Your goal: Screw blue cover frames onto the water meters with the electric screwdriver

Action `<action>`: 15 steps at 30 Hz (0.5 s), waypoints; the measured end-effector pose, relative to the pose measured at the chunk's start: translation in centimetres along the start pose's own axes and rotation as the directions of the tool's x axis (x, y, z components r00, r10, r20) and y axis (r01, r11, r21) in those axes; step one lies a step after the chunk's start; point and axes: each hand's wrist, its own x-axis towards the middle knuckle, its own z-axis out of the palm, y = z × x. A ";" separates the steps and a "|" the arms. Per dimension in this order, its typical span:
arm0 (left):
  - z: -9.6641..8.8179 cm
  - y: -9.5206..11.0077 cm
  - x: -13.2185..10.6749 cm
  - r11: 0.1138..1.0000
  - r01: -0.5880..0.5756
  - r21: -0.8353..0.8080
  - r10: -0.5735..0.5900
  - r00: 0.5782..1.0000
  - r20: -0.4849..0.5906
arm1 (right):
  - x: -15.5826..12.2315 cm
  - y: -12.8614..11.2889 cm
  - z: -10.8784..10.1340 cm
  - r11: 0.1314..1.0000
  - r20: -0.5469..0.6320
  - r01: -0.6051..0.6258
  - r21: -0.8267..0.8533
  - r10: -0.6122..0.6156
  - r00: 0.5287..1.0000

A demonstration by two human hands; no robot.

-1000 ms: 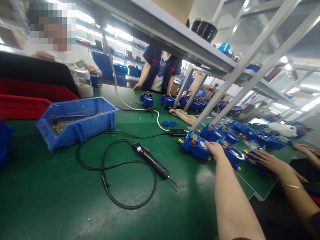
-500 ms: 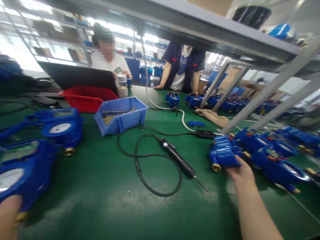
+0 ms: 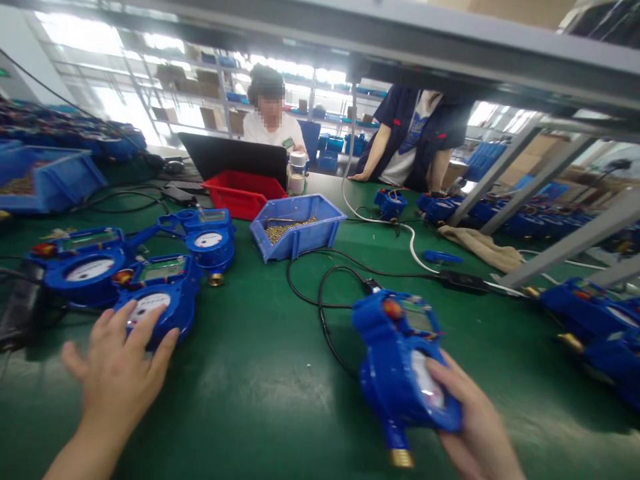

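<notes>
The person's right hand (image 3: 475, 413) grips a blue water meter (image 3: 385, 393) by its side, the thumb lying across the white dial and the other fingers tucked mostly out of sight beneath. The meter is tilted over the green worktop (image 3: 255, 400), its brass threaded end pointing toward the near edge; whether that end touches the surface cannot be told. Its upper part is uncovered, showing a small display and an orange-red component.

The left hand (image 3: 123, 367) is spread, fingers apart, over the dial of a second meter (image 3: 180, 310); whether the fingertips touch it is unclear. Just beside that one lies a third meter (image 3: 93, 283), and behind it a fourth meter (image 3: 210, 250) with its brass end facing forward.

Between the hands and farther back stands a blue bin (image 3: 313, 239) of small brass-coloured screws (image 3: 285, 231), next to a red bin (image 3: 237, 193). A black cable (image 3: 327, 333) loops over the worktop and passes behind the held meter. To the right, a beige cloth (image 3: 483, 248) lies near a shelf post, with more meters (image 3: 595, 307) at the right edge.

Across the worktop, one person in white (image 3: 273, 127) is near a jar (image 3: 297, 180); another in a dark shirt (image 3: 383, 113) leans a hand on the surface.
</notes>
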 end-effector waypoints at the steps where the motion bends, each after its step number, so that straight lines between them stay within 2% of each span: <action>1: 0.0 0.1 -0.1 1.000 -0.003 -0.007 0.003 1.000 -0.008 | -0.8 0.9 2.9 0.998 0.102 -0.058 0.012 0.057 0.993; 4: -1.0 1.1 -0.1 0.995 -0.036 -0.097 0.034 0.999 -0.019 | -2.0 4.1 10.5 0.996 0.383 -0.073 -0.042 0.084 0.920; 6: -2.4 2.5 0.8 0.971 -0.077 -0.226 0.070 0.997 -0.041 | -2.0 6.2 14.3 0.996 0.448 -0.052 -0.074 0.080 0.890; 8: -4.0 4.4 3.3 0.933 -0.107 -0.344 0.079 0.992 -0.097 | -1.9 7.9 17.3 0.993 0.479 -0.013 -0.116 0.067 0.875; 10: -4.9 6.4 7.6 0.925 -0.163 -0.343 0.124 0.983 -0.133 | -1.8 9.0 19.6 0.985 0.488 0.042 -0.165 0.045 0.871; 11: -5.0 7.4 10.3 0.925 -0.175 -0.338 0.148 0.984 -0.105 | -1.8 9.4 20.5 0.979 0.488 0.071 -0.191 0.032 0.872; 13: -4.1 9.4 16.2 0.942 -0.214 -0.260 0.234 0.971 0.048 | -1.9 10.0 21.8 0.963 0.487 0.127 -0.238 0.005 0.873; 15: -1.9 11.2 21.4 0.936 -0.268 -0.227 0.309 0.935 0.175 | -2.1 10.3 22.7 0.943 0.491 0.176 -0.282 -0.016 0.871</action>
